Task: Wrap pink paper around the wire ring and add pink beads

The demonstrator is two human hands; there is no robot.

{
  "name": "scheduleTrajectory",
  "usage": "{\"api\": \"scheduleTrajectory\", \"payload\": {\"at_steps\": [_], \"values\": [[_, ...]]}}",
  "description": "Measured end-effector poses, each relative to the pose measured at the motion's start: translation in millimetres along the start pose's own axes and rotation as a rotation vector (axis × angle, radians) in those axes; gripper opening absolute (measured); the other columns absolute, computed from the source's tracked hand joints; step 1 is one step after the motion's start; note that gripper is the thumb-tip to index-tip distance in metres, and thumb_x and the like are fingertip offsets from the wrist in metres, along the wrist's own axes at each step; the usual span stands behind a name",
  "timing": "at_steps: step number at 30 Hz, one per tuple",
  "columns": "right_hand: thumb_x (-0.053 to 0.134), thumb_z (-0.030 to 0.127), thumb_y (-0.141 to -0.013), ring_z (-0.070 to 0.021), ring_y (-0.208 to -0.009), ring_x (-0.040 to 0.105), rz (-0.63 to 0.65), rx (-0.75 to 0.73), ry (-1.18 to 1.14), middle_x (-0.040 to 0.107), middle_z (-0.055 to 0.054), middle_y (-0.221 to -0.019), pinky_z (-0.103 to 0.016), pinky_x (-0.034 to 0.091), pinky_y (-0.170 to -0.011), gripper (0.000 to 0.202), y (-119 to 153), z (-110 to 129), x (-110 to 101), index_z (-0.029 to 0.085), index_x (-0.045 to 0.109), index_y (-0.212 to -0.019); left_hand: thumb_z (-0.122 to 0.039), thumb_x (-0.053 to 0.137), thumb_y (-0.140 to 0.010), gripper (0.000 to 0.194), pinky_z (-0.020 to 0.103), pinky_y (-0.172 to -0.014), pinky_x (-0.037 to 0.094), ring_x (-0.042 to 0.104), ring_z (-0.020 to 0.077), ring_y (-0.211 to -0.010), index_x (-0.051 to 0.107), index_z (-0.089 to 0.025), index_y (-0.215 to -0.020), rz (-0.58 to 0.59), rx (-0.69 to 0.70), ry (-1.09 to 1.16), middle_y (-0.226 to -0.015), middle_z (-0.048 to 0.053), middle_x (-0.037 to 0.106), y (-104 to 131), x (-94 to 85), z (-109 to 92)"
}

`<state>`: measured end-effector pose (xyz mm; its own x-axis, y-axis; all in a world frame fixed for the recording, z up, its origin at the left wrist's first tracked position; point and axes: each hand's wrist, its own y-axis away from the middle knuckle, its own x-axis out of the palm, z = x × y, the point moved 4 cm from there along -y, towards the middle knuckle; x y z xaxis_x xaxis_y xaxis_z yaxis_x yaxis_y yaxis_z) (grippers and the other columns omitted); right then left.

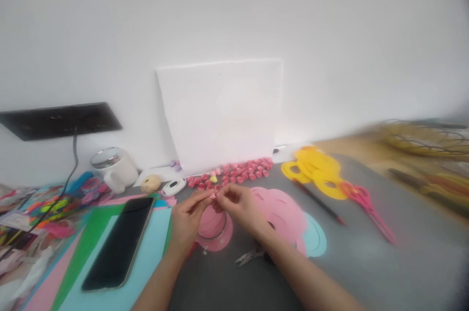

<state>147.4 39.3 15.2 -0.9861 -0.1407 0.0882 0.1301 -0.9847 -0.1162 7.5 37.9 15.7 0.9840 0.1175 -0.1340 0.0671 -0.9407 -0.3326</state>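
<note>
Near the middle, my left hand (188, 216) and my right hand (240, 203) meet fingertip to fingertip. Both pinch a small pink piece (214, 197), blurred and partly hidden by the fingers. Just beneath them lies a round pink item (214, 228) with a dark ring on it. Behind the hands, small rolled pink pieces (242, 171) lie in a band along the foot of a white panel (223, 115). Pink paper shapes (284, 211) lie right of my right hand, over light blue paper (315, 237). Small metal snips (249, 256) lie below my right wrist.
At left, a black phone (119, 242) rests on coloured sheets (78, 277), near a white mug (114, 169) and craft items (51, 208). Yellow paper shapes (317, 169), a dark pencil (318, 202) and pink scissors (372, 211) lie at right. A wire basket (425, 139) stands farther right.
</note>
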Motion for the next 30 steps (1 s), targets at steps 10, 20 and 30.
{"api": "scheduleTrajectory", "payload": {"at_steps": [10, 20, 30], "values": [[0.057, 0.036, -0.078, -0.0122, -0.06, 0.058, 0.052, -0.059, 0.027, 0.059, 0.0, -0.062, -0.026, 0.047, -0.061, 0.021, 2.3, 6.0, 0.8, 0.016, 0.054, -0.07, -0.029, 0.069, -0.067, 0.016, 0.032, -0.077, 0.053, 0.066, 0.0216, -0.079, 0.074, -0.021, -0.079, -0.002, -0.041, -0.008, -0.084, 0.004, 0.073, 0.2, -0.9, 6.3], [0.051, 0.029, -0.082, -0.0126, -0.065, 0.059, 0.054, -0.227, 0.121, 0.063, -0.002, -0.075, -0.025, 0.048, -0.063, 0.017, 3.1, 6.6, 2.9, 0.019, 0.062, -0.09, -0.036, 0.074, -0.061, 0.033, 0.038, -0.086, 0.049, 0.064, 0.0249, -0.091, 0.073, -0.016, -0.088, -0.052, -0.295, 0.258, -0.092, 0.01, 0.072, -0.5, 0.7, 21.0], [0.05, 0.02, -0.081, -0.0133, -0.063, 0.054, 0.004, -0.474, 0.551, 0.062, -0.003, -0.075, -0.024, 0.043, -0.059, 0.019, 2.8, 4.9, 0.9, 0.023, 0.064, -0.094, -0.031, 0.076, -0.06, 0.03, 0.038, -0.091, 0.047, 0.064, 0.0232, -0.092, 0.073, -0.016, -0.086, 0.043, -0.43, 0.478, -0.092, 0.009, 0.073, -0.3, 6.8, 20.6]]}}
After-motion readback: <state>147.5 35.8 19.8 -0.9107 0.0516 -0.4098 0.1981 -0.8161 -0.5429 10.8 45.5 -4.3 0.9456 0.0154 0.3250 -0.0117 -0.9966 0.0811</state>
